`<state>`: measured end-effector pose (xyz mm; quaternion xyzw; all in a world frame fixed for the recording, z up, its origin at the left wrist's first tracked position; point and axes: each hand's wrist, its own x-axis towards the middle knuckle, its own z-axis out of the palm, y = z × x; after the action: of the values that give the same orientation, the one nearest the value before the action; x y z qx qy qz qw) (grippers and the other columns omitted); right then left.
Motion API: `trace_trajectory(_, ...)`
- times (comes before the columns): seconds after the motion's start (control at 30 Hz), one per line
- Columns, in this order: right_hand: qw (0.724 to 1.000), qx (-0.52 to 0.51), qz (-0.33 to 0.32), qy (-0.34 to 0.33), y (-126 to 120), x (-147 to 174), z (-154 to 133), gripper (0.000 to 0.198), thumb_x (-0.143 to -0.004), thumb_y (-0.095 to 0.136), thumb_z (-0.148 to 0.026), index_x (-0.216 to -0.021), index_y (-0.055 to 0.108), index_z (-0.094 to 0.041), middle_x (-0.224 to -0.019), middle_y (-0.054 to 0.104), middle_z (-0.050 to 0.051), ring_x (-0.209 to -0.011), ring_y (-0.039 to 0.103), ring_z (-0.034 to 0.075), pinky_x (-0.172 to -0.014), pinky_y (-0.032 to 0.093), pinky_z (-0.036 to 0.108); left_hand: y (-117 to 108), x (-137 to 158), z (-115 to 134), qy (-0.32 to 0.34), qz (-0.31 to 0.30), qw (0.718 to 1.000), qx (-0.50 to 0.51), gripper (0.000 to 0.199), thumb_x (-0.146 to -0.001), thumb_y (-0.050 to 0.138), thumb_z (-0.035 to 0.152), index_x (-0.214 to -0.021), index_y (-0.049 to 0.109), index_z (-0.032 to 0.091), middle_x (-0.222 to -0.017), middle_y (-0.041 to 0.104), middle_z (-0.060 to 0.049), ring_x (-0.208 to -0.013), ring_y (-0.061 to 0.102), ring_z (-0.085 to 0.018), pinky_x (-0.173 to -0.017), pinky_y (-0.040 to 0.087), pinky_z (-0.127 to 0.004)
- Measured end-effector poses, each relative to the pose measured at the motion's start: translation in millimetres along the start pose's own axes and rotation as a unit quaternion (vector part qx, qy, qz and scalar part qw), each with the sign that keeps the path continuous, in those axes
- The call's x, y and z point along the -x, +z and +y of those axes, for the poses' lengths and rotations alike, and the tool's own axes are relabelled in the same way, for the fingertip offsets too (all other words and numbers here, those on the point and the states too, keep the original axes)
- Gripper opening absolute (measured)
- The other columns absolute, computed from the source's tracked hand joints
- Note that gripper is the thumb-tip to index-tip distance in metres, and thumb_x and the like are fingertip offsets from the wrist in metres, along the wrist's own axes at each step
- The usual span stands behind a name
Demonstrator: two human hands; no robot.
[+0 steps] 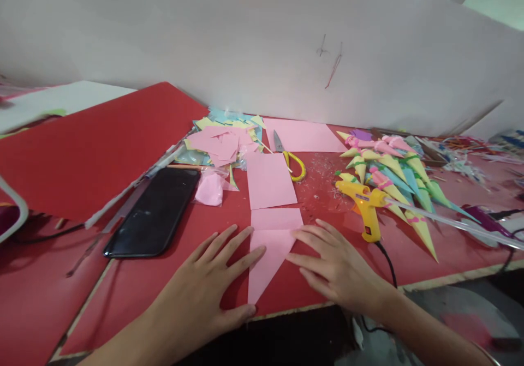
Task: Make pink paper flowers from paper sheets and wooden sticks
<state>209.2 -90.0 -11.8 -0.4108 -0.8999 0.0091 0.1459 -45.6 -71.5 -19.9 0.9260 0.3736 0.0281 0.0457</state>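
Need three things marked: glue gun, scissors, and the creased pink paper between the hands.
Glue gun [368,207]: head view, upper part of the yellow handle.
Scissors [279,143]: head view, on the metal blades.
Creased pink paper [275,241]: head view, just below the crease.

Gap ahead of right hand [333,265], pink square [271,180] to left, glue gun [370,219] blocking right

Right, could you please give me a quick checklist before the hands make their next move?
1. Left hand touching the creased pink sheet: ok, at its left side.
2. Right hand at the sheet's right edge: ok.
3. Phone clear of that sheet: ok.
4. Scissors apart from it: ok.
5. Table free of debris: not ok, thin strands beside the scissors.
6. Glue gun hot: cannot tell.
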Motion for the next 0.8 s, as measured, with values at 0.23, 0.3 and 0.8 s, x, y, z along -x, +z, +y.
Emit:
trace_trajectory(0.23,0.998,0.050,0.026,0.037,-0.9,1.5,16.4,0.028,-0.079,0.045,-0.017,-0.100,0.062,-0.023,-0.111,0.058,0.006,-0.106,0.049,0.021,-0.093,0.037,0.045,3.8,1.3,-3.4,0.007,0.011,1.000,0.021,0.069,-0.073,0.048,0.057,-0.133,0.018,0.040,-0.144,0.022,0.001,-0.126,0.027,-0.030,-0.098,0.030,-0.049)
trace_trajectory(0.3,0.996,0.058,0.029,0.054,-0.2,1.6,19.2,0.028,-0.078,0.045,-0.016,-0.099,0.063,-0.023,-0.111,0.058,0.006,-0.105,0.049,0.022,-0.091,0.039,0.044,5.0,2.5,-4.7,0.011,0.010,1.000,0.023,0.069,-0.073,0.048,0.057,-0.133,0.018,0.040,-0.144,0.020,0.001,-0.127,0.026,-0.030,-0.099,0.029,-0.048)
trace_trajectory(0.8,0.995,-0.001,-0.096,0.020,3.1,10.3,-1.2,0.051,-0.085,0.038,-0.042,-0.131,0.033,-0.021,-0.136,0.036,0.005,-0.126,0.029,0.019,-0.102,0.026,0.041,-14.5,7.9,-6.1,0.040,-0.033,0.998,0.025,0.070,-0.068,0.059,0.046,-0.130,0.027,0.041,-0.141,0.028,-0.004,-0.125,0.028,-0.034,-0.095,0.030,-0.054)
